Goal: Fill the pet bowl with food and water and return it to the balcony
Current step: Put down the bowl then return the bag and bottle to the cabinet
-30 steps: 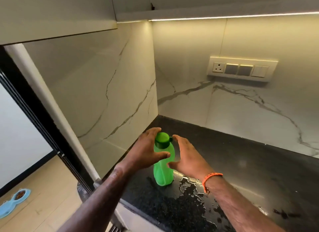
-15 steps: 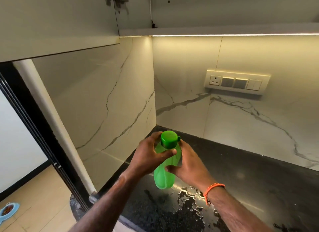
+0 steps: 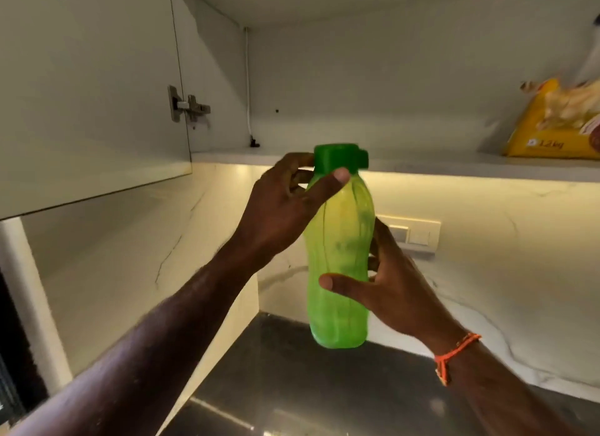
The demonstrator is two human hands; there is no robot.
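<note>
The open cabinet door (image 3: 91,88) hangs at the far left, so anything lifted should stay clear of its lower edge. Next comes the left hand (image 3: 282,208), its thumb and fingers clamped round the neck of the green bottle (image 3: 339,250) just under the cap (image 3: 339,158). The bottle is upright, held in the air above the dark worktop (image 3: 292,387). The right hand (image 3: 393,289) clasps its lower body, thumb across the front. The step looks like opening or carrying the water: keep the lower grip firm and the bottle upright. A yellow food bag (image 3: 552,120) stands on the shelf (image 3: 454,166) at far right. The pet bowl is out of view.
</note>
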